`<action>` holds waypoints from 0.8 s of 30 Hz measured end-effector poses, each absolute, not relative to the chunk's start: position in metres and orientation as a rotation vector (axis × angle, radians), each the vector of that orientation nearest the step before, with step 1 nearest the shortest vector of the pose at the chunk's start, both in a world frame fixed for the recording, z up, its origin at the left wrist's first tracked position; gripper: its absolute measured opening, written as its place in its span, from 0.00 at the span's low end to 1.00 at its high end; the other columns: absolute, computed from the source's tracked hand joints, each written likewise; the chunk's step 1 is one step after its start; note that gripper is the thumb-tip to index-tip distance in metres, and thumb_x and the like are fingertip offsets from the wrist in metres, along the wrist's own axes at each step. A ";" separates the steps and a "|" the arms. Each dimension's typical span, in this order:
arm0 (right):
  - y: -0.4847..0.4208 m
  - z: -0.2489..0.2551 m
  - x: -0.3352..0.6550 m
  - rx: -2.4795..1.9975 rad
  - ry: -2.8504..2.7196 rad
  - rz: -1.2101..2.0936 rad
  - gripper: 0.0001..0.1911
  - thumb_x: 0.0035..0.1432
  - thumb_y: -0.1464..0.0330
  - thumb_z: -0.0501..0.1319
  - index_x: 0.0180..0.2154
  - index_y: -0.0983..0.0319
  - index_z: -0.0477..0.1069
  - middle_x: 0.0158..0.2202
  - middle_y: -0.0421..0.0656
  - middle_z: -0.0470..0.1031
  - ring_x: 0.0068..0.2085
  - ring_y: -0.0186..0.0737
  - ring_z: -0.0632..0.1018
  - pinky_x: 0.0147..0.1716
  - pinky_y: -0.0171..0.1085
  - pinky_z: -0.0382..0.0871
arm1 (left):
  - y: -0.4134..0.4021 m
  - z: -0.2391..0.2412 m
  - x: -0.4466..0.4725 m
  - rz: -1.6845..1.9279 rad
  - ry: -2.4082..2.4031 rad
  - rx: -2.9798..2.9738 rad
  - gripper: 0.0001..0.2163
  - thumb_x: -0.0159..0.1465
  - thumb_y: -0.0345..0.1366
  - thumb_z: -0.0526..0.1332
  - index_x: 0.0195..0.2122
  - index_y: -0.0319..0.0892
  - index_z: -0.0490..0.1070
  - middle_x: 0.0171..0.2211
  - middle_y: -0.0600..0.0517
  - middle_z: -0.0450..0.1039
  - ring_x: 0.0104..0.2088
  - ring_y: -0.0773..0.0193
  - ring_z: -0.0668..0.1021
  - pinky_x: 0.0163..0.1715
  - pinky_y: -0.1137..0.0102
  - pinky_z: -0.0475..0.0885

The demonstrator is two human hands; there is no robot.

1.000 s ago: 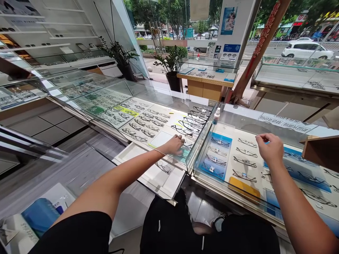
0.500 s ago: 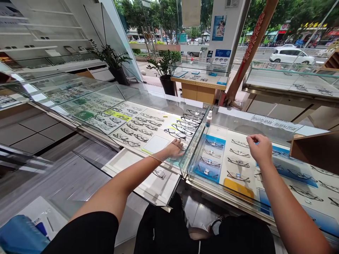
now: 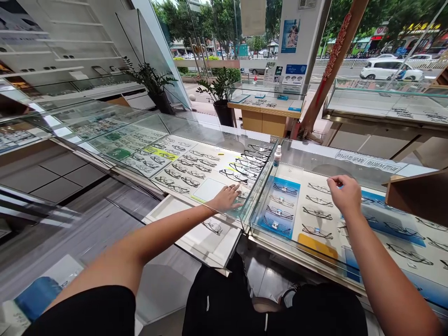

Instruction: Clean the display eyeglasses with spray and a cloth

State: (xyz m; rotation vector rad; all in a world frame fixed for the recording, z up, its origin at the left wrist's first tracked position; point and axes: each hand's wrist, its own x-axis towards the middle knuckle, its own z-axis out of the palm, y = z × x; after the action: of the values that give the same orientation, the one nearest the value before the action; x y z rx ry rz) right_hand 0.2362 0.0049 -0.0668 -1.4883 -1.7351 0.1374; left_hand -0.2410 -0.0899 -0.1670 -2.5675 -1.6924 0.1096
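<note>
My left hand (image 3: 227, 198) is palm down with its fingers spread at the near edge of the left display case, and nothing shows in it. Just beyond its fingers are several dark eyeglasses (image 3: 234, 175), and a white rectangular panel (image 3: 205, 190) lies to its left. Below my wrist, one pair of eyeglasses (image 3: 213, 227) sits in a pulled-out white drawer (image 3: 196, 240). Over the right glass case, my right hand (image 3: 346, 193) is curled with thumb and index finger together; whatever they hold, if anything, cannot be made out. Eyeglasses in a row (image 3: 318, 200) lie left of it.
A small white bottle (image 3: 277, 156) stands where the two cases meet. Blue trays (image 3: 280, 205) and a yellow pad (image 3: 318, 248) show through the right case. A brown wooden box (image 3: 420, 198) is at the right. Potted plants (image 3: 221, 105) stand by the window.
My left hand has drawn back slightly to the left and its fingers have spread out. The right hand stays curled in nearly the same place. The view has shifted slightly.
</note>
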 end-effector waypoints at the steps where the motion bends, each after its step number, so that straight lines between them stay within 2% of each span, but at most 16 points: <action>1: 0.005 -0.067 0.236 -1.489 -1.737 0.132 0.13 0.59 0.59 0.59 0.29 0.58 0.76 0.31 0.44 0.77 0.37 0.48 0.73 0.41 0.45 0.63 | -0.101 -0.164 -0.242 0.148 -1.749 -2.563 0.32 0.73 0.56 0.52 0.68 0.36 0.69 0.73 0.31 0.61 0.71 0.36 0.64 0.64 0.49 0.61; 3: 0.005 -0.067 0.237 -1.492 -1.743 0.125 0.13 0.59 0.59 0.59 0.28 0.57 0.76 0.30 0.44 0.77 0.37 0.48 0.73 0.41 0.45 0.63 | -0.126 -0.157 -0.244 0.263 -1.908 -2.562 0.38 0.72 0.59 0.53 0.73 0.35 0.62 0.76 0.30 0.53 0.76 0.34 0.57 0.67 0.47 0.58; 5: 0.006 -0.068 0.237 -1.499 -1.743 0.136 0.13 0.59 0.59 0.59 0.28 0.57 0.75 0.31 0.44 0.77 0.38 0.48 0.73 0.41 0.45 0.63 | -0.153 -0.149 -0.245 0.400 -2.064 -2.581 0.41 0.69 0.62 0.55 0.74 0.35 0.61 0.77 0.29 0.50 0.77 0.32 0.54 0.68 0.45 0.57; 7: 0.007 -0.069 0.237 -1.511 -1.737 0.148 0.13 0.59 0.59 0.59 0.28 0.57 0.75 0.31 0.44 0.77 0.38 0.48 0.73 0.41 0.45 0.63 | -0.180 -0.135 -0.245 0.505 -2.115 -2.673 0.41 0.67 0.64 0.57 0.72 0.38 0.66 0.75 0.30 0.55 0.75 0.34 0.59 0.68 0.47 0.60; 9: 0.007 -0.070 0.237 -1.510 -1.738 0.148 0.12 0.59 0.59 0.59 0.28 0.57 0.75 0.31 0.44 0.77 0.38 0.48 0.73 0.41 0.45 0.63 | -0.203 -0.115 -0.243 0.556 -2.125 -2.843 0.38 0.67 0.65 0.56 0.69 0.45 0.70 0.71 0.35 0.66 0.70 0.39 0.69 0.63 0.54 0.67; 11: 0.006 -0.069 0.238 -1.489 -1.751 0.113 0.12 0.60 0.60 0.59 0.29 0.58 0.75 0.31 0.44 0.77 0.37 0.48 0.73 0.41 0.45 0.62 | -0.222 -0.090 -0.241 0.566 -2.190 -3.003 0.32 0.69 0.65 0.53 0.65 0.52 0.74 0.62 0.42 0.78 0.59 0.45 0.81 0.51 0.60 0.72; 13: 0.003 -0.066 0.238 -1.444 -1.751 0.007 0.13 0.62 0.60 0.58 0.30 0.58 0.75 0.31 0.44 0.77 0.37 0.48 0.73 0.41 0.46 0.61 | -0.235 -0.064 -0.241 0.495 -2.256 -3.035 0.26 0.71 0.62 0.52 0.59 0.54 0.78 0.51 0.46 0.84 0.47 0.49 0.85 0.41 0.63 0.72; 16: -0.007 -0.056 0.237 -1.381 -1.656 -0.279 0.13 0.63 0.61 0.57 0.31 0.60 0.75 0.31 0.48 0.76 0.39 0.53 0.74 0.43 0.50 0.61 | -0.249 -0.035 -0.255 0.346 -2.363 -2.812 0.21 0.72 0.56 0.53 0.49 0.51 0.80 0.42 0.47 0.85 0.39 0.51 0.84 0.35 0.65 0.69; 19: -0.021 -0.040 0.231 -1.341 -1.621 -0.480 0.12 0.62 0.62 0.58 0.32 0.60 0.75 0.32 0.52 0.76 0.41 0.59 0.75 0.46 0.54 0.60 | -0.262 -0.024 -0.289 0.293 -2.465 -2.533 0.19 0.70 0.53 0.55 0.45 0.47 0.80 0.42 0.45 0.84 0.40 0.50 0.83 0.36 0.64 0.69; 24: -0.039 -0.010 0.195 -1.239 -1.794 -0.510 0.11 0.63 0.62 0.58 0.33 0.59 0.76 0.32 0.51 0.78 0.43 0.60 0.75 0.48 0.54 0.58 | -0.290 -0.039 -0.345 0.185 -2.592 -2.269 0.20 0.71 0.51 0.52 0.42 0.44 0.79 0.44 0.44 0.84 0.42 0.50 0.82 0.40 0.63 0.69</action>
State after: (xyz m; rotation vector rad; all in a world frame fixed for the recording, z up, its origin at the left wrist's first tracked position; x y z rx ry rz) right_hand 0.1947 -0.0391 -0.0101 -1.2389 -1.7940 -0.5097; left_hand -0.3448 -0.2896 -0.0392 -2.2692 -2.5917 0.1852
